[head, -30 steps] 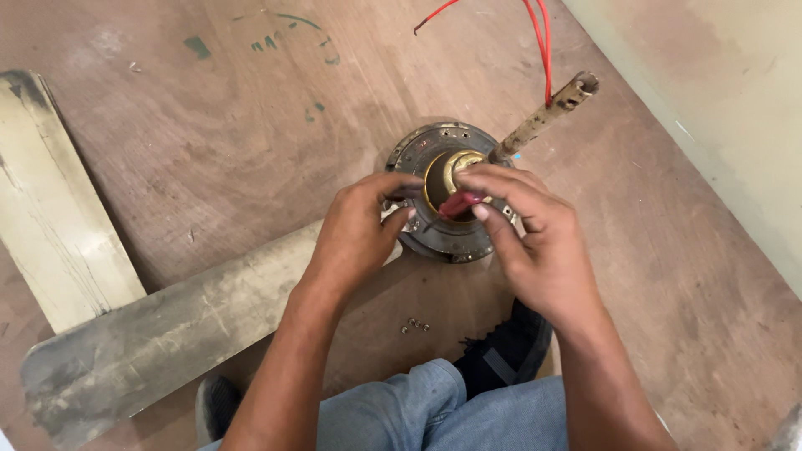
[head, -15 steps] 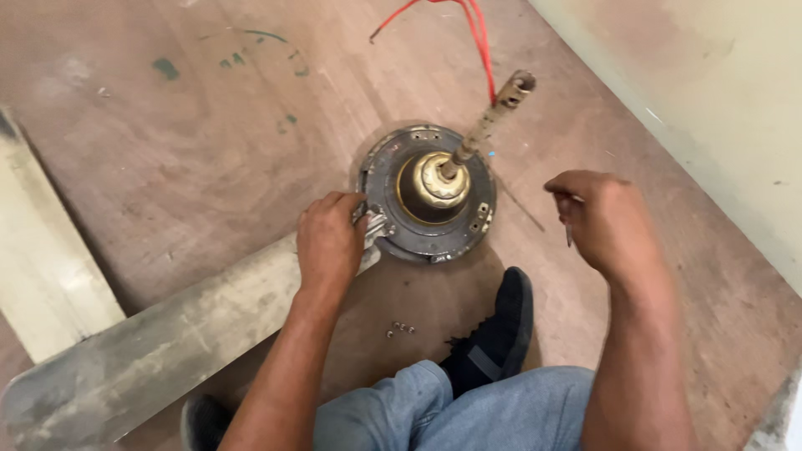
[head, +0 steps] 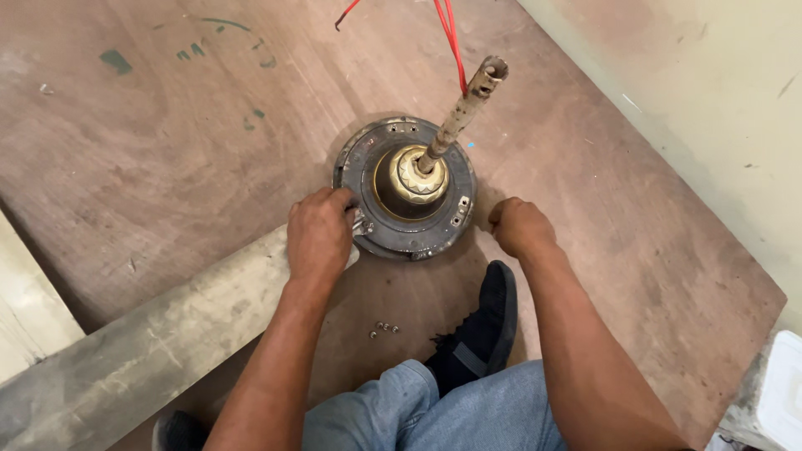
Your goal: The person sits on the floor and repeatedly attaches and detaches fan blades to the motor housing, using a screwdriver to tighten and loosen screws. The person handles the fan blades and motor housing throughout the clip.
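A round dark fan motor [head: 455,219] with a brass centre cap [head: 411,177] lies on a brown wooden board [head: 184,142]. A rusty hollow shaft [head: 464,104] stands up from the cap, and red wires [head: 452,42] come out of its top. My left hand [head: 319,234] grips the motor's left rim, where a dusty grey fan blade [head: 142,351] joins it. My right hand [head: 520,225] is a closed fist on the board just right of the motor, not touching it. Whether the fist holds anything is hidden.
A few small screws [head: 384,329] lie on the board in front of my knee. My black shoe [head: 482,330] and jeans leg [head: 434,409] are below the motor. A second pale blade [head: 21,309] lies at the left edge, a white container [head: 781,392] at bottom right.
My right hand left the brass centre, swung out to the right, then came back in as a fist beside the motor. My left hand stayed on the left rim.
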